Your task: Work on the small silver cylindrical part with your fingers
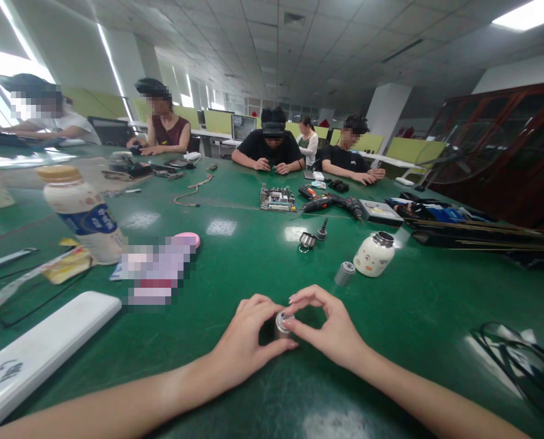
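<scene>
A small silver metal cylinder (282, 332) stands upright on the green table in front of me. My left hand (247, 332) curves around it, with the thumb in front and the fingers behind. At its top end, the thumb and forefinger of my right hand (329, 329) pinch at the rim; whether a small part sits between those fingertips I cannot make out. A second silver cylinder (345, 274) stands a little further off to the right. Beside that is a white patterned flask (374, 253) without a lid. Further back lie a metal cup-like lid with a ring (306, 241) and a dark stopper-like piece (322, 229).
On the left are a drink bottle (89, 216), a long white case (43, 353) and a pink-purple item (164, 271), partly blurred. Power drills (331, 201) and a circuit board (278, 199) lie further back. Black cables (513, 347) lie right. Several people sit around the table.
</scene>
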`<state>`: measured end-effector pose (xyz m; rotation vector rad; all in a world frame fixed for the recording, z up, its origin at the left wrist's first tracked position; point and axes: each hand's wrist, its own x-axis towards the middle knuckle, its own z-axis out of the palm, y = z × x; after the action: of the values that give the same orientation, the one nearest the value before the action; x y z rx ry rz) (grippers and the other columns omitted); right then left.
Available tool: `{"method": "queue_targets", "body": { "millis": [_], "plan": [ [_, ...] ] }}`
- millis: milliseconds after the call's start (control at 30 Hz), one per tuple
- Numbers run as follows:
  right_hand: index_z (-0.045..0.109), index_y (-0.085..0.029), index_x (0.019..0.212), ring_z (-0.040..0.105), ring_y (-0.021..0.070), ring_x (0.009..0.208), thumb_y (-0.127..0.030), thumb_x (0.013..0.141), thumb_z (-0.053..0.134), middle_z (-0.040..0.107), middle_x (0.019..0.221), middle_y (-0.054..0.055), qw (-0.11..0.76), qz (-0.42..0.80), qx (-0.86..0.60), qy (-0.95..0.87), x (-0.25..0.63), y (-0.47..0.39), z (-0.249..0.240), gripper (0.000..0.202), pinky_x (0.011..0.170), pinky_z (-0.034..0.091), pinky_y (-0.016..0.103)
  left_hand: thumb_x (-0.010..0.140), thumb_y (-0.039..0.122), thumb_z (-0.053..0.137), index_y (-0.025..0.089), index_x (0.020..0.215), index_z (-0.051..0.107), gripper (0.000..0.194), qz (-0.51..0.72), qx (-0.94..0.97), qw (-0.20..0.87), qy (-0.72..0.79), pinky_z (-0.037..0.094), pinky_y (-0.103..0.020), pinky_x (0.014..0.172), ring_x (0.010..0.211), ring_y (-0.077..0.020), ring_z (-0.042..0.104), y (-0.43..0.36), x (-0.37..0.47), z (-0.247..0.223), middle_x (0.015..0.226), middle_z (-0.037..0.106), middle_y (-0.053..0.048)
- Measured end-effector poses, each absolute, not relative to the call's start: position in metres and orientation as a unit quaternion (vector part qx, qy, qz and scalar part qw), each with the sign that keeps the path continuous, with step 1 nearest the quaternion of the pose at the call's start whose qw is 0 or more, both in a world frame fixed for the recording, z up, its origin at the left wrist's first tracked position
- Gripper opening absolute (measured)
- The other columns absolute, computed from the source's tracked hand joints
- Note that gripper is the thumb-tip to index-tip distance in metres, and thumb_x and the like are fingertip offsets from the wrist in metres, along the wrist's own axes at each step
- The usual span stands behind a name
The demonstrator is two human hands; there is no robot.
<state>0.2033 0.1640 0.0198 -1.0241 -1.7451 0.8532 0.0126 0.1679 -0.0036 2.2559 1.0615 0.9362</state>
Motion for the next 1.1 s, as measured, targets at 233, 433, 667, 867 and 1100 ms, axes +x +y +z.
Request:
{"method": "queue_targets", "body": {
  "millis": [233,433,667,867,1100],
  "plan": [
    [0.058,-0.022,0.081,0.072,0.0204,0.083,-0.026,0.077,0.076,0.073,0.08,0.001,0.482,0.338,-0.416,-0.693,0.2,0.164,0.028,0.019,0.082,0.055,0.036,0.078,0.037,0.079,0.022,0.107,0.066,0.035,0.337,0.828,0.232,0.384,0.046,-0.038,0.085,0.099,-0.0245,0.06,0.167,0.012,-0.006,0.103,0.069,-0.005],
    [0.054,-0.021,0.082,0.073,0.022,0.087,-0.032,0.077,0.078,0.074,0.081,0.003,0.516,0.286,-0.431,-0.683,0.234,0.203,0.017,0.028,0.088,0.053,0.04,0.079,0.036,0.077,0.022,0.103,0.067,0.03,0.324,0.822,0.232,0.406,0.045,-0.04,0.086,0.099,-0.0255,0.059,0.163,0.01,-0.003,0.102,0.068,-0.005],
    [0.063,-0.017,0.081,0.069,0.0206,0.086,-0.035,0.084,0.069,0.073,0.087,0.006,0.392,0.277,-0.468,-0.742,0.261,0.224,-0.016,0.019,0.084,0.053,0.038,0.08,0.034,0.076,0.022,0.106,0.066,0.03,0.324,0.815,0.247,0.411,0.046,-0.042,0.087,0.1,-0.026,0.057,0.165,0.011,-0.003,0.102,0.066,-0.006],
    [0.064,-0.017,0.081,0.069,0.0205,0.083,-0.036,0.083,0.071,0.072,0.085,0.005,0.419,0.282,-0.467,-0.726,0.255,0.219,-0.011,0.02,0.082,0.054,0.038,0.081,0.032,0.075,0.023,0.107,0.066,0.029,0.335,0.812,0.249,0.408,0.048,-0.039,0.086,0.097,-0.0246,0.058,0.165,0.011,-0.003,0.101,0.067,-0.005],
    [0.061,-0.022,0.085,0.07,0.0191,0.084,-0.029,0.083,0.074,0.073,0.085,0.003,0.522,0.321,-0.391,-0.687,0.212,0.177,0.001,0.015,0.082,0.055,0.035,0.085,0.029,0.072,0.023,0.111,0.065,0.027,0.323,0.818,0.277,0.388,0.047,-0.038,0.086,0.098,-0.0239,0.058,0.167,0.011,-0.002,0.101,0.067,-0.005]
  ]
}}
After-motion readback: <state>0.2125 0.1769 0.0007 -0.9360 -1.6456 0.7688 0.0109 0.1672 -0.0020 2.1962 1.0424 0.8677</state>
